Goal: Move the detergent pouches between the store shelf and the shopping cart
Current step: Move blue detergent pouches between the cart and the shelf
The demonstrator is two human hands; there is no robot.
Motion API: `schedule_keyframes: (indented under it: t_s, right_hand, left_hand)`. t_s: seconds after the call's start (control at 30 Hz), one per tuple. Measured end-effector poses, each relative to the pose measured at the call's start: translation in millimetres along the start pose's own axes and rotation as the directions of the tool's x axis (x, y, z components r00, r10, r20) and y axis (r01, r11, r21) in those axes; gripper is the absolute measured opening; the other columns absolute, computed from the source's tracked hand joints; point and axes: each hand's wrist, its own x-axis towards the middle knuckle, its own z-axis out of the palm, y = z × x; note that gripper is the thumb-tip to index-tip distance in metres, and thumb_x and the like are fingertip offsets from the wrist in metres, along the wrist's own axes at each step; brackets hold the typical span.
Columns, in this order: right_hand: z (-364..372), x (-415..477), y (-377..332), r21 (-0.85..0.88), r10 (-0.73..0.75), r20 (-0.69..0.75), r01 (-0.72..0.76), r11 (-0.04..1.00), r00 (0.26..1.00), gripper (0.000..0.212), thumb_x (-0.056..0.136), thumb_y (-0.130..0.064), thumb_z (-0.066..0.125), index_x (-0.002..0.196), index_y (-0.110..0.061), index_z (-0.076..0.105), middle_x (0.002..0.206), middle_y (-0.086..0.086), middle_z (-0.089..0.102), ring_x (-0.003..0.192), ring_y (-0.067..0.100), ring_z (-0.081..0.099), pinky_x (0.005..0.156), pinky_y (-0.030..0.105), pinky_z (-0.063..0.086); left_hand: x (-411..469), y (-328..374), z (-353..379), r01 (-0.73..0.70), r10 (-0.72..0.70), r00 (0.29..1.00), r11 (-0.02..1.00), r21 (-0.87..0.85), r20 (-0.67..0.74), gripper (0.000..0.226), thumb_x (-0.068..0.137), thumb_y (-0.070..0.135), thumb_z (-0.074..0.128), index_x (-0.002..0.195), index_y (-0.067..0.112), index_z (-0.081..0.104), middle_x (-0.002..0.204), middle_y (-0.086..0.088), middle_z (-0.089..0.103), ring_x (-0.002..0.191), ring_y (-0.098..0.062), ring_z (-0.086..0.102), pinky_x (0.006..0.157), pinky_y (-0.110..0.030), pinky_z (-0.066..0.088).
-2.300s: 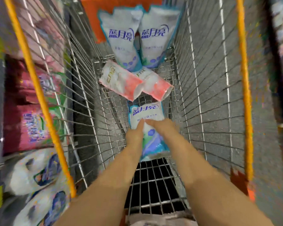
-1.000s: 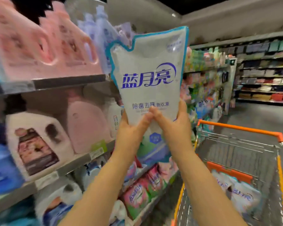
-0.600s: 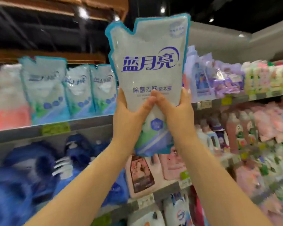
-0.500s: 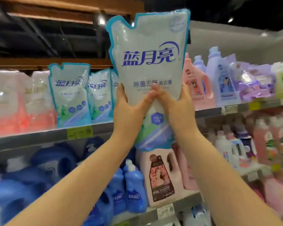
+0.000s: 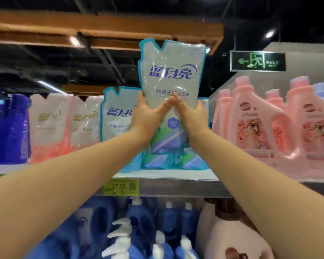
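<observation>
Far left: pink pouches [image 5: 51, 124] stand in a row on the shelf [image 5: 176, 187].
Left of centre: blue pouches [image 5: 116, 116] stand upright on the same shelf.
Left hand [image 5: 146, 116]: fingers [image 5: 142, 97] curl round the held pouch's left edge, thumb across its front.
Pouch [image 5: 172, 71]: upright, raised above the shelf, in front of the blue pouches.
Right hand [image 5: 191, 114]: grips the right edge likewise.
Right: pink bottles [image 5: 251, 124] stand close by.
Doing it well: lower it base first, keep it upright, and release only once it stands.
</observation>
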Motion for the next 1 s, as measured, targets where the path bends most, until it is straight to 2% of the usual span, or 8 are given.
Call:
schedule_keyframes:
  t_s: [0.13,0.2,0.3,0.53,0.67,0.8,0.93,1.0]
  right_hand:
    - [-6.9,22.5,40.1,-0.042,0.113,0.046,-0.111,0.993,0.993,0.065,0.071,-0.053,0.073,0.119,-0.020,0.044,0.103,-0.004,0.061,0.101,0.021,0.061,0.095,0.042,0.049]
    - [-8.9,24.2,57.6,-0.083,0.170,0.057,-0.165,0.983,0.984,0.073,0.074,-0.051,0.072,0.130,-0.017,0.039,0.111,-0.002,0.057,0.103,0.021,0.058,0.098,0.042,0.047]
    - [-11.7,27.9,77.0,-0.167,0.230,0.083,-0.214,0.962,0.970,0.066,0.076,-0.050,0.070,0.124,-0.018,0.040,0.118,0.005,0.060,0.104,0.024,0.059,0.096,0.042,0.047]
    - [-7.9,39.3,86.6,-0.376,0.386,0.159,-0.306,0.875,0.909,0.078,0.076,-0.060,0.064,0.132,-0.015,0.032,0.107,0.007,0.058,0.084,0.020,0.057,0.082,0.036,0.048]
    - [-8.7,40.3,85.4,-0.371,0.453,0.173,-0.369,0.852,0.874,0.082,0.071,-0.062,0.068,0.133,-0.017,0.038,0.120,0.007,0.059,0.099,0.021,0.058,0.071,0.030,0.046]
    - [-0.5,41.6,93.6,-0.399,0.442,0.123,-0.364,0.842,0.888,0.101,0.061,-0.071,0.069,0.140,-0.018,0.034,0.129,0.009,0.055,0.114,0.029,0.054,0.091,0.041,0.048]
    - [8.0,41.6,95.0,-0.378,0.416,0.086,-0.357,0.854,0.905,0.140,0.019,-0.084,0.062,0.140,-0.019,0.034,0.128,0.010,0.056,0.113,0.032,0.055,0.095,0.049,0.049]
    - [10.3,41.4,94.8,-0.379,0.406,0.070,-0.352,0.856,0.911,0.146,0.012,-0.084,0.059,0.140,-0.018,0.034,0.128,0.010,0.055,0.114,0.033,0.055,0.095,0.050,0.048]
  left_hand:
    - [11.4,-36.5,17.8,0.061,-0.061,0.998,0.994,0.086,-0.001,0.089,0.051,0.070,0.069,0.123,0.023,0.046,0.113,0.002,0.065,0.104,-0.021,0.062,0.094,-0.038,0.047]
    - [8.3,-57.4,23.4,0.115,-0.116,0.993,0.989,0.090,0.007,0.091,0.053,0.068,0.072,0.126,0.022,0.046,0.114,0.002,0.065,0.106,-0.021,0.061,0.096,-0.038,0.046]
    - [6.7,-79.2,25.4,0.207,-0.210,0.977,0.976,0.071,0.032,0.079,0.066,0.052,0.076,0.129,0.018,0.043,0.113,0.001,0.062,0.107,-0.021,0.060,0.095,-0.034,0.046]
    - [25.5,-89.9,6.5,0.311,-0.340,0.924,0.935,0.172,0.174,0.086,0.076,0.046,0.070,0.140,0.016,0.021,0.128,-0.005,0.054,0.114,-0.026,0.055,0.098,-0.039,0.045]
    - [30.6,-91.9,2.9,0.325,-0.360,0.909,0.928,0.181,0.211,0.090,0.073,0.049,0.071,0.139,0.018,0.019,0.128,-0.006,0.054,0.113,-0.028,0.056,0.099,-0.044,0.045]
    - [31.7,-96.2,0.6,0.327,-0.358,0.907,0.931,0.163,0.221,0.082,0.077,0.043,0.070,0.138,0.017,0.022,0.127,-0.006,0.055,0.113,-0.027,0.056,0.098,-0.040,0.045]
    - [31.7,-98.0,0.3,0.323,-0.344,0.911,0.938,0.124,0.230,0.081,0.077,0.039,0.070,0.138,0.017,0.023,0.126,-0.005,0.055,0.113,-0.026,0.056,0.097,-0.038,0.045]
    - [31.8,-98.1,0.9,0.334,-0.355,0.907,0.934,0.128,0.226,0.082,0.077,0.039,0.070,0.139,0.016,0.022,0.130,-0.007,0.054,0.116,-0.027,0.054,0.101,-0.042,0.043]
